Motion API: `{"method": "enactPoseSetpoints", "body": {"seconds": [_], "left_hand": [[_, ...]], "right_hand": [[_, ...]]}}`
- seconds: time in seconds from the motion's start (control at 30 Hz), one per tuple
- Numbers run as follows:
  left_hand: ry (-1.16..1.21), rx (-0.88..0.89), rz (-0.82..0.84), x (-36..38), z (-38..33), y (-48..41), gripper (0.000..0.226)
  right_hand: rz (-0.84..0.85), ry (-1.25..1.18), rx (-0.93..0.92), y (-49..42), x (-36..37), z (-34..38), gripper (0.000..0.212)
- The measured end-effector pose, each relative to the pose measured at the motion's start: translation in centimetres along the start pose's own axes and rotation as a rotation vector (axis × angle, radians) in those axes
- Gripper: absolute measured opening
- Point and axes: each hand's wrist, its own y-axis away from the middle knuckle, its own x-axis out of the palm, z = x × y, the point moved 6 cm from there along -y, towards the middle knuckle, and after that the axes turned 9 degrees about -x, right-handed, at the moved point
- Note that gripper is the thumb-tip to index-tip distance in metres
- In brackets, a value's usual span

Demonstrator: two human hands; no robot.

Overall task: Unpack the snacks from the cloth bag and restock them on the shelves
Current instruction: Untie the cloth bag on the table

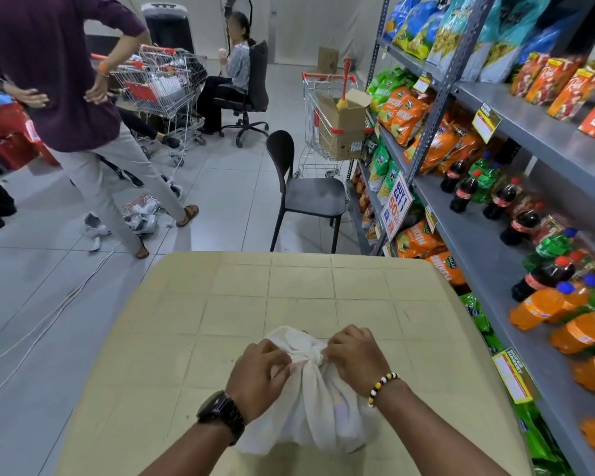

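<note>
A white cloth bag (315, 410) sits tied shut on the beige tiled table (299, 290), close to the near edge. My left hand (258, 376), with a black watch on its wrist, pinches the gathered cloth at the left of the knot. My right hand (352, 359), with a beaded bracelet on its wrist, pinches the cloth at the right of the knot. The bag's contents are hidden inside. Grey shelves (488, 269) run along the right, stocked with snack packets (406, 115) and soda bottles (543, 276).
A black chair (303, 194) stands past the table's far edge. A shopping cart with a cardboard box (337, 121) is beside the shelves. A person in a purple shirt (66, 97) stands at left; another sits on an office chair (234, 80). White cables (49, 314) lie on the floor.
</note>
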Motion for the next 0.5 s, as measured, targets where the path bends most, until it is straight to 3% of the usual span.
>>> {"method": "enactPoseSetpoints", "body": {"seconds": [0.1,0.2,0.27,0.33,0.43,0.5], "left_hand": [[-0.151,-0.023,-0.039,-1.6,0.9,-0.1,0.021],[-0.206,-0.083,-0.074,-3.6,3.3,-0.4,0.019],[-0.275,-0.176,-0.002,-4.5,5.4,-0.2,0.016],[-0.364,-0.303,0.182,-4.6,6.7,0.1,0.015],[-0.371,-0.386,0.332,-3.9,6.5,0.3,0.014],[-0.266,-0.345,0.279,-3.2,5.1,0.0,0.030]], "right_hand": [[-0.085,-0.083,0.115,0.0,-1.4,-2.3,0.013],[-0.101,-0.206,0.347,1.2,-2.0,-5.9,0.007],[-0.045,-0.326,0.511,2.3,-1.7,-8.3,0.011],[0.064,-0.407,0.610,3.5,-1.1,-9.0,0.023],[0.119,-0.375,0.523,2.9,-0.7,-6.9,0.008],[0.092,-0.358,0.360,1.8,-0.6,-4.3,0.030]]}}
